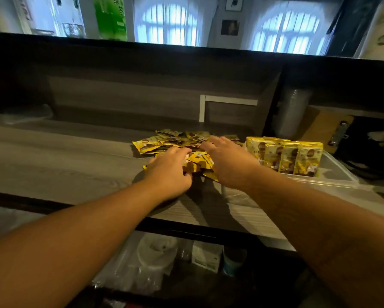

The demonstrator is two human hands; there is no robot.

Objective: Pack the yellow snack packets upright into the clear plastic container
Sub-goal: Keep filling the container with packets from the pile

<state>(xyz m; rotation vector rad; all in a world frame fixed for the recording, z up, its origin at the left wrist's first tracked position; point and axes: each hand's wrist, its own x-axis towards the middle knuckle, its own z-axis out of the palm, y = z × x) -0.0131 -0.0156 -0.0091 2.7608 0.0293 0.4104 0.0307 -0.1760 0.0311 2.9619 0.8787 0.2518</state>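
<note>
A loose pile of yellow snack packets [175, 140] lies flat on the grey wooden counter. My left hand [170, 170] rests on the near left side of the pile, fingers curled around a few packets [198, 162]. My right hand [227, 160] lies palm down over the pile's right side, fingers spread. To the right stands the clear plastic container [333, 172], with several yellow packets [286, 155] standing upright in a row at its far end.
The counter [64, 161] has a raised dark back wall. A white bracket [203, 107] and a wrapped grey cylinder [294, 112] stand behind the pile. A shelf below the counter holds plastic bags [142, 263] and small tubs.
</note>
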